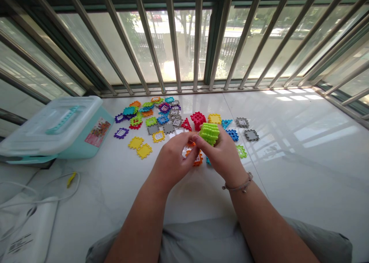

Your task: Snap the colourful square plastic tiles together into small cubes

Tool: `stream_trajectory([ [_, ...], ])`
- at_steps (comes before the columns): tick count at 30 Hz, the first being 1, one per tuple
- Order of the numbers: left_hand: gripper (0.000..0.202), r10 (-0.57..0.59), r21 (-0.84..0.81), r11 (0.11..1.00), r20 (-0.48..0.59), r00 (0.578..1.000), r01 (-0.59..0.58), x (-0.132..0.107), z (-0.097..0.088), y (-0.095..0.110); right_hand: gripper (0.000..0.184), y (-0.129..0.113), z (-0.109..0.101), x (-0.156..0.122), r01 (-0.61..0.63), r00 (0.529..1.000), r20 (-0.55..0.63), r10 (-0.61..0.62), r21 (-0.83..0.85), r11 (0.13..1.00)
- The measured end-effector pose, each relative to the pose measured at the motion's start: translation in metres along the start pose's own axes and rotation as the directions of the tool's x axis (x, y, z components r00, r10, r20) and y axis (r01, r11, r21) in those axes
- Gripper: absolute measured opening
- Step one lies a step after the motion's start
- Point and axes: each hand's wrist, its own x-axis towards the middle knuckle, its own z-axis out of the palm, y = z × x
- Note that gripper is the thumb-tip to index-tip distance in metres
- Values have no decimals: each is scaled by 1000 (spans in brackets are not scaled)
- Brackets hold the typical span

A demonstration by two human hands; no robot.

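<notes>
My right hand (226, 155) is wrapped round a stack of lime-green interlocking tiles (210, 133) with toothed edges. Close against its thumb, my left hand (175, 155) has its fingers pinched together; what they grip, if anything, is hidden. Orange tiles (196, 159) show below and between the hands. Just beyond the fingers stands a stack of red tiles (198, 120), with a red triangle piece (186, 124) to its left. A yellow tile (214, 119), a blue tile (232, 135) and a green frame tile (241, 151) lie around the right hand.
A loose pile of coloured tiles (163, 119) spreads over the white tiled floor (288, 170). Two grey tiles (251, 135) lie at right. A lidded teal storage box (57, 128) stands at left, near a white cable (66, 195). Metal bars (173, 40) line the window behind.
</notes>
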Motion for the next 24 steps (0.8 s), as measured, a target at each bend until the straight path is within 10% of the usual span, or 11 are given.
stream_trajectory([
  [24, 18, 7, 88, 996, 18, 1000, -9, 0, 2, -1, 48, 10, 3, 3, 15, 999, 43, -13, -42, 999],
])
